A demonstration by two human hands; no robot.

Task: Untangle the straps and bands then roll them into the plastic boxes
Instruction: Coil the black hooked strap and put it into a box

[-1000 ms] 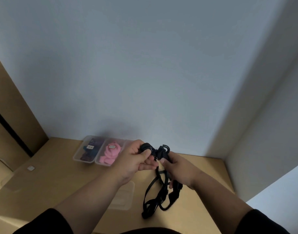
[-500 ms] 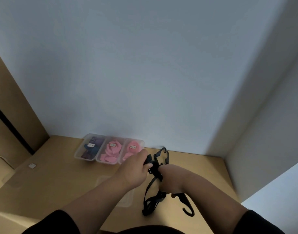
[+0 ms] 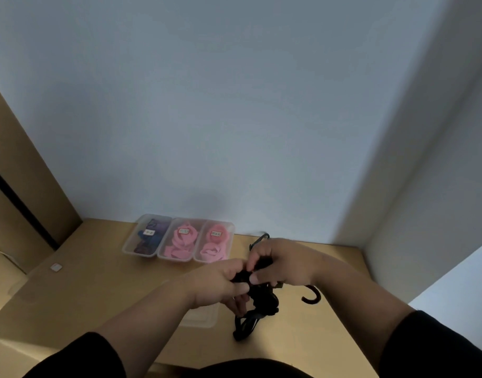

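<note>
Two hands meet over the black strap (image 3: 261, 301): our left hand (image 3: 220, 285) pinches the bundled part from the left, fingers curled round it, and our right hand (image 3: 280, 264) grips it from above, thumb and fingertips closed on the webbing. We judge we're still in the untangling step; loops dangle below our hands toward the wooden tabletop (image 3: 98, 290) and a hook end (image 3: 312, 296) curls out beside the right wrist. Next we need to work a loose end free, then roll. Three plastic boxes (image 3: 130, 245) sit against the pale wall (image 3: 234, 105), one with dark bands, two with pink. Another clear container (image 3: 204, 317) lies under our left forearm. We're tucked in a corner.
</note>
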